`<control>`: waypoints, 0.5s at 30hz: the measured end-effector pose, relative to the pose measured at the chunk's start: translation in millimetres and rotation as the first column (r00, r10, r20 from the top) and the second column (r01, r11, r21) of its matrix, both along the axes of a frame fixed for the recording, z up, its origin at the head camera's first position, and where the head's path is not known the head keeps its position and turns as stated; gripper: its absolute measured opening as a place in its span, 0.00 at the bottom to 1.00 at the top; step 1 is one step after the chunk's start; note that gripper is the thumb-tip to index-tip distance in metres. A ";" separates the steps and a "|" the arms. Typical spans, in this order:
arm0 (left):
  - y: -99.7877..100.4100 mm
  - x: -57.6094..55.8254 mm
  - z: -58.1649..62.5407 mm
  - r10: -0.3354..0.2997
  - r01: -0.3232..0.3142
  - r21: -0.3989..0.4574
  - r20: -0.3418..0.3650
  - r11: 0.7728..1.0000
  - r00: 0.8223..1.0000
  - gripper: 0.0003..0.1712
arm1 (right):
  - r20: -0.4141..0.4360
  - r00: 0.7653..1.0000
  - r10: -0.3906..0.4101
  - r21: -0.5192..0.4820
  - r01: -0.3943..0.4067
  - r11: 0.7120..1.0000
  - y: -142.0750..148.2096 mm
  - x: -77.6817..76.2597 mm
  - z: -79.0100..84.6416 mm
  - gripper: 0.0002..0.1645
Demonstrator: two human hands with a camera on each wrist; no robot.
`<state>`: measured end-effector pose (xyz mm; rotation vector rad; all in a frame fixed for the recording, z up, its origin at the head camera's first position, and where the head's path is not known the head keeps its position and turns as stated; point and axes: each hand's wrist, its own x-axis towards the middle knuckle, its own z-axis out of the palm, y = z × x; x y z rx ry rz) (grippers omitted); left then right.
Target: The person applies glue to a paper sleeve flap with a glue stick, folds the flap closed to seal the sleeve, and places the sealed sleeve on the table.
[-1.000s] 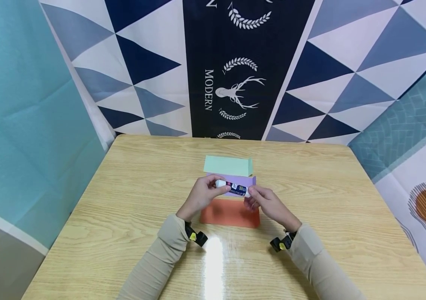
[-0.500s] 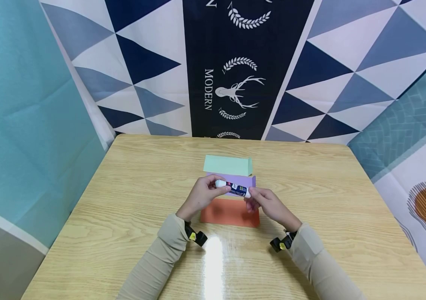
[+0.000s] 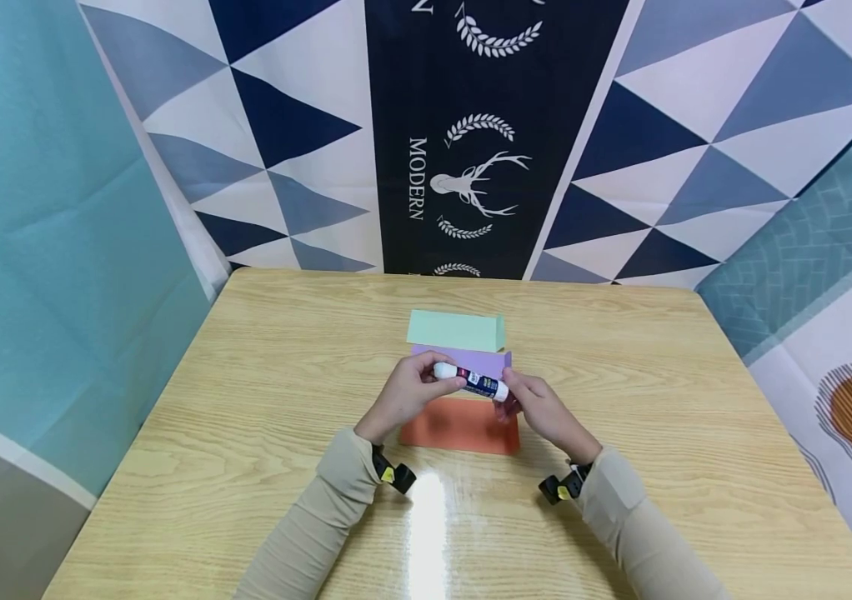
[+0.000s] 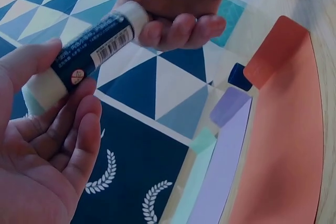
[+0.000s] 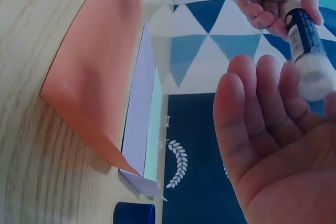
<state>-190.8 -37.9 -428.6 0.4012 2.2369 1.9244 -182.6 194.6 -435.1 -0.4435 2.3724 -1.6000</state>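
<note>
Glue stick (image 3: 474, 382) found held in the air above the table (image 3: 283, 358), gripped at both ends and lying crosswise between the two hands, its right end tilted slightly toward the person. Casing is white at each end, with a dark blue label round the middle; the left wrist view shows a barcode on it.

Left hand (image 3: 403, 396): pinching the left end between thumb and fingers. Right hand (image 3: 546, 412): thumb and forefinger pinching the white right end, remaining fingers bent beneath.

Three folded papers noted on the table, arranged in a row from far to near: green paper (image 3: 456, 330), purple paper (image 3: 482, 362), orange paper (image 3: 459, 429). The glue stick partly covers the purple one in the head view. Each has a flap turned up at its right end. Dark shadows fall across the orange surface.

Blue cap (image 5: 134, 213) noted on the table, near the right end of the purple paper; visible from both wrists.

Both forearms are in beige sleeves (image 3: 313, 517), with a small black camera (image 3: 398, 477) strapped at each wrist. Patterned cloth (image 3: 306, 125), with triangles and a deer's head, hangs behind the table.
</note>
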 end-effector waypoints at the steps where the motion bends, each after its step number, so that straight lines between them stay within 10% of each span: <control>1: 0.2 -0.1 -0.2 0.006 -0.006 -0.005 -0.006 1.000 1.000 0.15 | 0.004 1.000 -0.007 -0.014 0.007 1.000 0.1 -0.3 -0.4 0.34; 9: -1.0 -0.4 -0.9 0.055 -0.056 -0.028 -0.032 0.998 0.998 0.13 | -0.053 0.999 0.005 -0.005 -0.006 1.000 0.7 -1.8 -1.3 0.17; 15: -0.4 0.3 1.0 0.008 -0.008 -0.018 -0.030 1.000 1.000 0.14 | 0.031 0.998 0.053 -0.106 -0.050 0.993 4.3 -2.4 -1.4 0.31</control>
